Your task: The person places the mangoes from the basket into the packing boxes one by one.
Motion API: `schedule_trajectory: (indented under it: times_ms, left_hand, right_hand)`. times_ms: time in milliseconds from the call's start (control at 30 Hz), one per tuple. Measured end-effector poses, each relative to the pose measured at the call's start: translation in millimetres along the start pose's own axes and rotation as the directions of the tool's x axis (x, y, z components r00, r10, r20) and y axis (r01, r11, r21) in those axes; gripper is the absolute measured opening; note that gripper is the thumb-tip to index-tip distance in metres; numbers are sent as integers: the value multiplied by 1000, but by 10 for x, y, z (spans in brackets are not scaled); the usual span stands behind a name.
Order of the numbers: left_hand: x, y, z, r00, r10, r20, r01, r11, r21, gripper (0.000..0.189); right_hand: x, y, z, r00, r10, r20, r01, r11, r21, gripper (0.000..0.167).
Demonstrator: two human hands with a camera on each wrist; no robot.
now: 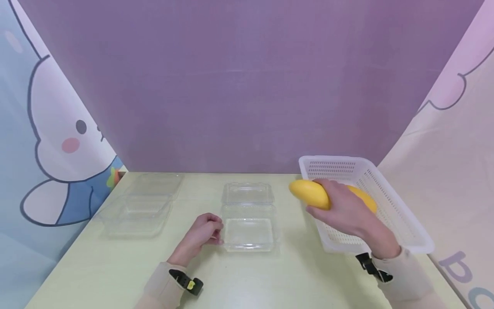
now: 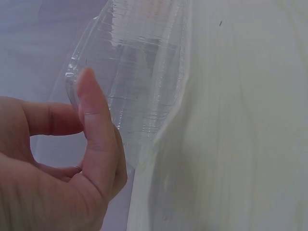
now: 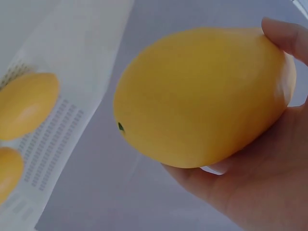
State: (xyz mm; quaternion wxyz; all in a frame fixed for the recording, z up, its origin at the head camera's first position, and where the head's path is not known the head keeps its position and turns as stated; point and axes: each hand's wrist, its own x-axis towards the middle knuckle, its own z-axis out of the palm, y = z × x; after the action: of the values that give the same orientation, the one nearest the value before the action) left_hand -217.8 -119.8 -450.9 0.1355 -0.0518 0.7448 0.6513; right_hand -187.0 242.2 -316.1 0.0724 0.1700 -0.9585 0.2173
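Note:
My right hand (image 1: 345,212) grips a smooth yellow mango (image 1: 310,193) above the left side of a white perforated basket (image 1: 399,206). Close up in the right wrist view, the mango (image 3: 202,96) shows a small dark green spot at one end. Two other yellow mangoes (image 3: 25,105) lie in the basket, partly cut off by that frame. A clear plastic clamshell container (image 1: 248,246) lies open at the table's middle, its lid at the far side. My left hand (image 1: 202,235) pinches the container's left edge between thumb and finger, as the left wrist view (image 2: 79,139) shows.
More clear plastic containers (image 1: 137,229) lie with lids raised or folded back at the table's left. A purple panel (image 1: 247,86) stands along the back edge of the pale table (image 1: 227,283). Printed cloth hangs on both sides.

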Motion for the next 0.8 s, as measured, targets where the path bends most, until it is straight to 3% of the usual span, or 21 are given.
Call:
schedule_trajectory:
  times_ms: [200, 800]
  left_hand:
    - [-5, 1, 16, 1000, -1, 6, 1, 1000, -5, 24]
    - [0, -6, 32, 1000, 16, 27, -16, 1000, -22, 24]
  right_hand:
    - [-11, -153, 56, 1000, -8, -14, 8, 1000, -3, 59]
    - [74, -402, 404, 989, -127, -69, 129, 991, 28, 72]
